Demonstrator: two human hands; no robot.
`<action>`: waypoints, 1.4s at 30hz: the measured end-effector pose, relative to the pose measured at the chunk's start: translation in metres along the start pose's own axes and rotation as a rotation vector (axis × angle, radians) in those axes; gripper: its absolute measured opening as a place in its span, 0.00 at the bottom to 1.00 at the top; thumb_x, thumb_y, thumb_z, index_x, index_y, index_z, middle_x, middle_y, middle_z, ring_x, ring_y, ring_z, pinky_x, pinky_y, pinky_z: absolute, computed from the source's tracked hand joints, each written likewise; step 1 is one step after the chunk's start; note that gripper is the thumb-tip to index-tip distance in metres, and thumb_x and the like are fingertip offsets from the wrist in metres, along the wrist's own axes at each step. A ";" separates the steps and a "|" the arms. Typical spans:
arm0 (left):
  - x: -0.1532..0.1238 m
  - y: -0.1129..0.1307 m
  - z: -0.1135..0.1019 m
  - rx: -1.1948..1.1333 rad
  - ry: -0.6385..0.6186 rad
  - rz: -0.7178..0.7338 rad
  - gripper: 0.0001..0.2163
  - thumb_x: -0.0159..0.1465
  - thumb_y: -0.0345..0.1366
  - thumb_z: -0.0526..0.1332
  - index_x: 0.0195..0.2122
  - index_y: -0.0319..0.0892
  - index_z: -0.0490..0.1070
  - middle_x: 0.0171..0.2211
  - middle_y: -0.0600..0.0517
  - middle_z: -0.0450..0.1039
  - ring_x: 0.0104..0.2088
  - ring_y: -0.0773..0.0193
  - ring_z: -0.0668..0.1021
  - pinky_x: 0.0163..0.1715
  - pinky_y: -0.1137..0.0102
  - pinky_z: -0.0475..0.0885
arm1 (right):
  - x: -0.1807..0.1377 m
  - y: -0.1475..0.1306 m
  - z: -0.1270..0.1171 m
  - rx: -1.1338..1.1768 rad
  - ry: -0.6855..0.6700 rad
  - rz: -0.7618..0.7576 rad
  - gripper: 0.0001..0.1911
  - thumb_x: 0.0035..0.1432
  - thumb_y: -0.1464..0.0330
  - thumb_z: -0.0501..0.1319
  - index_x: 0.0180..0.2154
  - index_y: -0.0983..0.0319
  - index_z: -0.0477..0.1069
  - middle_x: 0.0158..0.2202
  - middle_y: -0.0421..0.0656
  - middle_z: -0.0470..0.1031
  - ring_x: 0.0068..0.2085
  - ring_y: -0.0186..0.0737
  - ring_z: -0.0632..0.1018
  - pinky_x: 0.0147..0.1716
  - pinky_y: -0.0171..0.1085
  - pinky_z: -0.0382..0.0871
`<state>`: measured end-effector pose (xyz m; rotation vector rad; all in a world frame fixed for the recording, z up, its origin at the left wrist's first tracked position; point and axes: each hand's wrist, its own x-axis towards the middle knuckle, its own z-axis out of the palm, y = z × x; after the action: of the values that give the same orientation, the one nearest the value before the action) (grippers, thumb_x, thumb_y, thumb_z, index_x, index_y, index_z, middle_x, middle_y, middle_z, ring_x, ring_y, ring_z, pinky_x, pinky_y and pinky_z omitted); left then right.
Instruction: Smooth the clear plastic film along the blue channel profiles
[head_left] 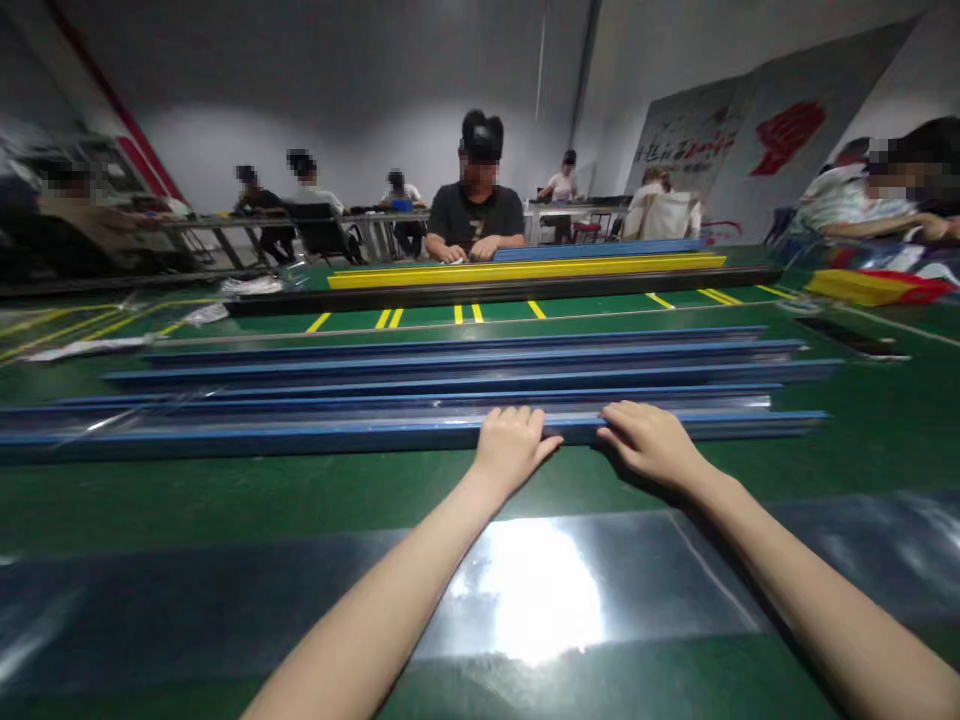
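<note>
A long blue channel strip lies across the green table before me, the nearest of several such strips. My left hand is curled over its upper edge, with the thumb pointing right along the near face. To the right, my right hand bends its fingers over the same edge, thumb on the near side. A short stretch of the strip shows between both hands. The fingertips behind the edge are partly hidden. Just beyond lie further blue strips, roughly parallel. Under my forearms stretches a shiny clear plastic sheet.
Farther back lie a yellow strip and a black strip. A dark flat phone-like object and a yellow-and-red bin sit at right. Crumpled clear wrapping lies at left. Across the table sits a co-worker.
</note>
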<state>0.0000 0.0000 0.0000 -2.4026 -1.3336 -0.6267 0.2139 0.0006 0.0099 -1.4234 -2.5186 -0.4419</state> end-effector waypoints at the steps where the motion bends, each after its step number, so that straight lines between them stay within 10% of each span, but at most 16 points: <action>1: 0.000 0.000 0.000 -0.001 0.000 -0.001 0.16 0.59 0.50 0.54 0.31 0.40 0.67 0.29 0.50 0.72 0.31 0.59 0.73 0.30 0.66 0.59 | -0.001 0.000 0.000 0.002 0.001 0.000 0.14 0.61 0.62 0.45 0.30 0.61 0.63 0.28 0.43 0.69 0.32 0.39 0.69 0.30 0.34 0.55; 27: -0.002 -0.013 -0.005 0.123 0.203 0.127 0.16 0.64 0.42 0.48 0.28 0.39 0.67 0.26 0.49 0.70 0.29 0.62 0.71 0.29 0.66 0.56 | -0.001 0.001 0.008 -0.011 0.106 -0.019 0.15 0.61 0.63 0.45 0.29 0.62 0.65 0.27 0.44 0.70 0.30 0.38 0.69 0.29 0.35 0.54; 42: 0.002 -0.040 -0.036 -0.019 -0.121 -0.323 0.19 0.65 0.43 0.45 0.26 0.42 0.70 0.28 0.51 0.75 0.29 0.63 0.75 0.25 0.72 0.58 | -0.001 0.003 0.014 0.040 0.219 -0.023 0.17 0.60 0.61 0.45 0.28 0.62 0.66 0.26 0.44 0.70 0.29 0.38 0.69 0.29 0.34 0.55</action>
<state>-0.0414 0.0053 0.0346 -2.2888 -1.7962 -0.5827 0.2166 0.0064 -0.0027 -1.2584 -2.3580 -0.5186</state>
